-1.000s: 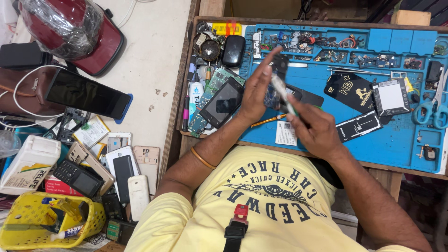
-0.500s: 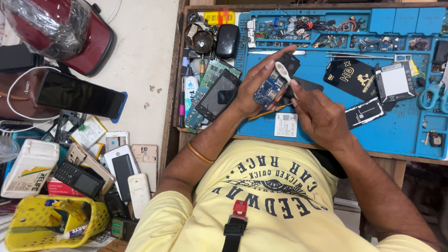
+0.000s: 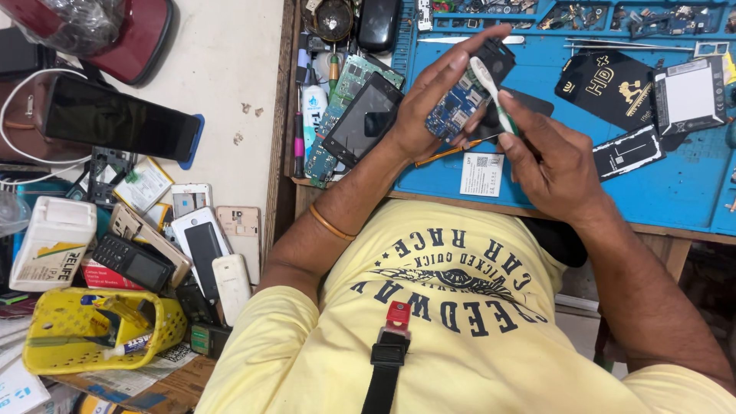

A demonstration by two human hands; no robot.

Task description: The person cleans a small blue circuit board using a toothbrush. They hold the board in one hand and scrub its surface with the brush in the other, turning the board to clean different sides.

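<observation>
My left hand holds a small blue phone circuit board above the blue work mat. My right hand grips a white toothbrush with a green handle, its head resting against the board. Just left of the hands a black phone with a dark screen lies on top of a green circuit board. An orange-handled tool pokes out under my left palm.
On the mat: a black card, a battery, a white label, parts trays at the top. Left of the bench, a large black phone, several phones and back covers, a yellow basket, a red helmet.
The view has shifted so the bench sits higher in frame. The board stays in my left hand while my right hand has worked the brush over it, and it now points up across the board.
</observation>
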